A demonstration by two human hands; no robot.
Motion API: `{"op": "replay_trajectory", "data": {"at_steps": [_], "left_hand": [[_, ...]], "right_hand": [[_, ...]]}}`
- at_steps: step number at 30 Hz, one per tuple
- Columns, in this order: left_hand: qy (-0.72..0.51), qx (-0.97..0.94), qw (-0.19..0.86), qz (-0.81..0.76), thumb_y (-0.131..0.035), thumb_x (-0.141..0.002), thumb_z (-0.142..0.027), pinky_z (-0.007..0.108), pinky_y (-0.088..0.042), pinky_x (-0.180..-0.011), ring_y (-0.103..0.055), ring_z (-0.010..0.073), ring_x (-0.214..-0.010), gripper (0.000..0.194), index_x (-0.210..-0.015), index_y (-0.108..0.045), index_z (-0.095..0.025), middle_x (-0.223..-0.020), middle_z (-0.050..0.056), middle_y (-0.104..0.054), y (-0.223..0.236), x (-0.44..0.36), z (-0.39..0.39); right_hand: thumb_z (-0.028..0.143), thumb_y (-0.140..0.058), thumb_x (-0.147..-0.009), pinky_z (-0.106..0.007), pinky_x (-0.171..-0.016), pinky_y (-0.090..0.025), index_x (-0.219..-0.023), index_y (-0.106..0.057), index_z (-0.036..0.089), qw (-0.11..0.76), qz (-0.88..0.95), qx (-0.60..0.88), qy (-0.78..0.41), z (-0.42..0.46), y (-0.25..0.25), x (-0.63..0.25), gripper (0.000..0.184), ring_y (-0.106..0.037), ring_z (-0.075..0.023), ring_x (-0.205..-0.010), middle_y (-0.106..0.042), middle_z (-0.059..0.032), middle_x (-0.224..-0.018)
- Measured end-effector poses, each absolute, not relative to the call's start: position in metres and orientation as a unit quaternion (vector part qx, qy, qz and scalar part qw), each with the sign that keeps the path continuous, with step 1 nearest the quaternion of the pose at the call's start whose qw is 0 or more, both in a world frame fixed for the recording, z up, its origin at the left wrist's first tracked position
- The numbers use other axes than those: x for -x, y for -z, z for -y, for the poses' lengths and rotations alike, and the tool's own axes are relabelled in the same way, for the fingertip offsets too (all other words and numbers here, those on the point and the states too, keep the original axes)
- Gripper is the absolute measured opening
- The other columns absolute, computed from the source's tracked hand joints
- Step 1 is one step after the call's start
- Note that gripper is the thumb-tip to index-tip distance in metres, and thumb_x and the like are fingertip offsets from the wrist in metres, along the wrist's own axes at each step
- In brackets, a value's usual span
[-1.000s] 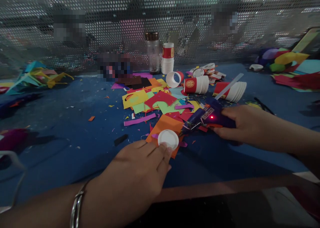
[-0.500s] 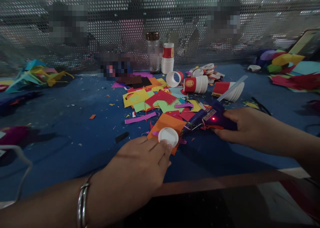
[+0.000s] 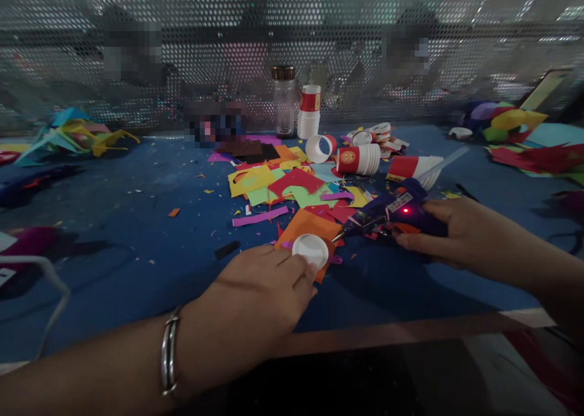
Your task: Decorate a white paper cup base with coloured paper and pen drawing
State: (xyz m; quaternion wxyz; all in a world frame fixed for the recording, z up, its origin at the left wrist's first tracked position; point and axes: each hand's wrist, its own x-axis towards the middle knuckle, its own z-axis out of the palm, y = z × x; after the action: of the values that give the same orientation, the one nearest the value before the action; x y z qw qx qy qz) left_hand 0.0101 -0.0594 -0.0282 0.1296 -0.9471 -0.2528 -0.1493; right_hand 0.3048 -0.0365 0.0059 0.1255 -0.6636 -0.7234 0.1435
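My left hand [image 3: 269,288] rests at the near side of a white, rimmed disc [image 3: 310,250], which looks like a paper cup's bottom. Its fingertips are closed on the rim, and the fingers partly cover it. Under the disc lies an orange paper sheet [image 3: 308,222], with bits of purple paper showing at both sides. My right hand [image 3: 449,227] is wrapped around a dark blue glue gun [image 3: 387,212] with a lit red light. A clear glue stick [image 3: 443,165] sticks out of its back. The metal nozzle points left, just right of the disc and apart from it.
Coloured paper scraps [image 3: 296,182] spread beyond the disc. Red and white paper cups [image 3: 358,159] lie behind, with an upright cup stack [image 3: 309,112] and a glass bottle [image 3: 283,103] by the perforated metal screen [image 3: 219,57]. A white cable [image 3: 57,285] curves at left.
My right hand has drawn the glue gun slightly right, so the nozzle is farther from the disc and shows more clearly. My left hand keeps its hold; the view has shifted a little.
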Motion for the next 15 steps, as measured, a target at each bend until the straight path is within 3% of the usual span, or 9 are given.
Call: {"op": "replay_trajectory", "data": {"at_steps": [3, 8, 12, 15], "left_hand": [[0.155, 0.949, 0.105, 0.254, -0.043, -0.102, -0.021, 0.035, -0.05, -0.056, -0.067, 0.0228, -0.068, 0.031, -0.1, -0.073, -0.016, -0.081, 0.004, -0.073, 0.027, -0.011, 0.057], [0.166, 0.95, 0.082, 0.251, -0.04, -0.103, -0.022, 0.037, -0.047, -0.054, -0.064, 0.0227, -0.064, 0.035, -0.09, -0.072, -0.017, -0.077, 0.003, -0.07, 0.025, -0.013, 0.054], [0.172, 0.951, 0.063, 0.247, -0.041, -0.103, -0.021, 0.037, -0.047, -0.055, -0.064, 0.0218, -0.066, 0.034, -0.088, -0.071, -0.016, -0.079, 0.004, -0.07, 0.023, -0.013, 0.052], [0.173, 0.952, 0.053, 0.247, -0.042, -0.103, -0.02, 0.036, -0.048, -0.056, -0.064, 0.0217, -0.067, 0.032, -0.089, -0.071, -0.016, -0.08, 0.004, -0.071, 0.022, -0.012, 0.051]], "right_hand": [[0.067, -0.062, -0.072, -0.029, -0.042, -0.028, -0.057, -0.05, 0.024, 0.124, 0.661, 0.691, -0.267, 0.038, -0.006, -0.307, 0.047, -0.041, -0.0123, -0.035, -0.047, 0.0021, -0.037], [0.065, -0.076, -0.07, -0.023, -0.043, -0.03, -0.055, -0.048, 0.021, 0.293, 0.575, 0.66, -0.385, 0.042, -0.001, -0.311, 0.055, -0.039, -0.0069, -0.039, -0.046, 0.004, -0.043], [0.056, -0.085, -0.06, -0.021, -0.037, -0.023, -0.053, -0.049, 0.02, 0.459, 0.468, 0.654, -0.377, 0.043, -0.004, -0.317, 0.051, -0.032, -0.0043, -0.04, -0.041, 0.0051, -0.048], [0.044, -0.081, -0.066, -0.02, -0.035, -0.024, -0.057, -0.049, 0.022, 0.538, 0.42, 0.651, -0.333, 0.041, -0.007, -0.334, 0.04, -0.034, -0.0072, -0.044, -0.04, 0.0034, -0.054]]}}
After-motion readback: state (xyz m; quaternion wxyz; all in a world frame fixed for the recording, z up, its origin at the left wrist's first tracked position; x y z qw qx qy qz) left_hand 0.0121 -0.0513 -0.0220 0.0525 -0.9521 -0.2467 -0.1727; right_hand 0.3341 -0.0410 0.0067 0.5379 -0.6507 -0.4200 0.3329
